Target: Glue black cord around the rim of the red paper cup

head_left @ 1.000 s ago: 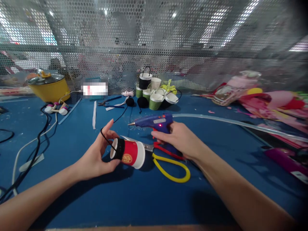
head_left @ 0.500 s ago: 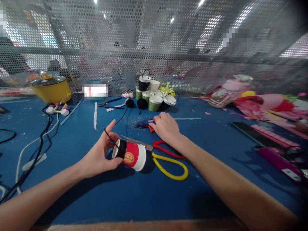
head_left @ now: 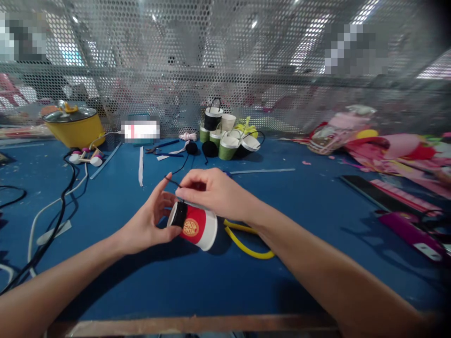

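My left hand (head_left: 150,230) grips a small paper cup (head_left: 209,231) that lies tilted on its side, white with a red label and a gold emblem. Black yarn (head_left: 180,215) is wound in a band near the cup's rim, and a strand rises from it to my raised left forefinger. Over the cup, my right hand (head_left: 218,192) pinches at this yarn, fingers closed. Scissors lie just right of the cup; only their yellow handle (head_left: 260,256) shows clearly, the rest being under my right hand and forearm. The yarn runs back towards a black ball (head_left: 191,149).
Several small green, black and white cups (head_left: 229,149) stand at the back beside another black ball (head_left: 210,149). Pliers (head_left: 165,146) lie back left, near a yellow pot (head_left: 75,131). Cables run down the left. At right are a purple tool (head_left: 405,232) and pink scraps (head_left: 384,155).
My right hand has left the blue and orange tool on the table and come left to the yarn over the cup. The left hand still holds the cup.
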### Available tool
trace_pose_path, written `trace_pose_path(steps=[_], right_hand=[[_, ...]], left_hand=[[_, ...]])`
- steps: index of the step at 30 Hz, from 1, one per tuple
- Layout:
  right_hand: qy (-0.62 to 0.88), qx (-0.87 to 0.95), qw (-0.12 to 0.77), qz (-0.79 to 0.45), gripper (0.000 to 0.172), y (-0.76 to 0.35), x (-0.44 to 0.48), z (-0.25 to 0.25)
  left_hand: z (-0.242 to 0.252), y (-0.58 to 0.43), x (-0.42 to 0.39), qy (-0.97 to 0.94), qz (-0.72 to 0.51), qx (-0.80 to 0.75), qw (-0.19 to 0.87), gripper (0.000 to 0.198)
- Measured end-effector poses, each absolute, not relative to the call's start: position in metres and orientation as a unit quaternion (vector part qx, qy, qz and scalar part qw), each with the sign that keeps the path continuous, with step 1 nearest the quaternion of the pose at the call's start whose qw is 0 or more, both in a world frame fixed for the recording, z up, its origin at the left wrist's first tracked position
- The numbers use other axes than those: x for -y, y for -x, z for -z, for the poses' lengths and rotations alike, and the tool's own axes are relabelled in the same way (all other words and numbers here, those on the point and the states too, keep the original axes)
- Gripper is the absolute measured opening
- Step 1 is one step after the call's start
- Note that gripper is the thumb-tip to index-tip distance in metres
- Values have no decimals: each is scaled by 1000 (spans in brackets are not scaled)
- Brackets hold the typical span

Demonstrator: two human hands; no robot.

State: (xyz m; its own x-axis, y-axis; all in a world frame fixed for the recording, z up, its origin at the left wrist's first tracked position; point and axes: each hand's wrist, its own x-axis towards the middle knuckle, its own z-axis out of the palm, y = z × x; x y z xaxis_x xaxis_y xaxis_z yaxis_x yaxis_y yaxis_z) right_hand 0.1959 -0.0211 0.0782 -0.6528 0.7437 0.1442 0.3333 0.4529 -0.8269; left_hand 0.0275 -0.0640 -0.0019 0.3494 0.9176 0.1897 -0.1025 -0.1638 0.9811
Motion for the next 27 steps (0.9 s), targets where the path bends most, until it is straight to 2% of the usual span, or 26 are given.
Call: trace_pose_path(steps=[7, 27], right_hand=[[390, 754, 299, -435, 21, -218, 21, -64], [386, 786, 246, -417, 20, -217, 25, -42]], left_hand=[[0, -29, 68, -609, -461, -337, 551, 94], [2, -32, 77, -690, -466, -257, 491, 93]])
